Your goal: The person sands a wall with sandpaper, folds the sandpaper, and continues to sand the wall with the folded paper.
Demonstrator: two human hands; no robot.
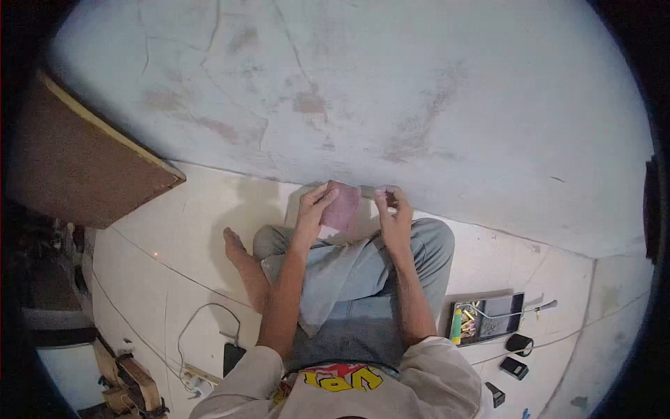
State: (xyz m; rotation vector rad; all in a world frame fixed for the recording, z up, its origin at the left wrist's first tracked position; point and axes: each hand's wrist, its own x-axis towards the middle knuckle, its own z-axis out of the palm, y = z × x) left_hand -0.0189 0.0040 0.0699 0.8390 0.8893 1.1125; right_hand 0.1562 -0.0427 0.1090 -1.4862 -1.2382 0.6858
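Observation:
My left hand (311, 209) grips a reddish-purple sheet of sandpaper (340, 207) by its left side, thumb across the front. The sheet hangs upright over my crossed legs, close to the base of the wall. A short way to the right, my right hand (395, 213) has its fingers curled together. A small dark piece (391, 200) shows between those fingers; I cannot tell what it is. Below both hands, my grey-blue trousers (342, 279) cover my folded legs.
The pale wall (419, 91) ahead has cracks and reddish scuffs. A brown board (91, 153) leans at the left. On the tiled floor at right lie a black tray (497, 338) of small parts and several small black items. A cable (183, 342) loops at lower left.

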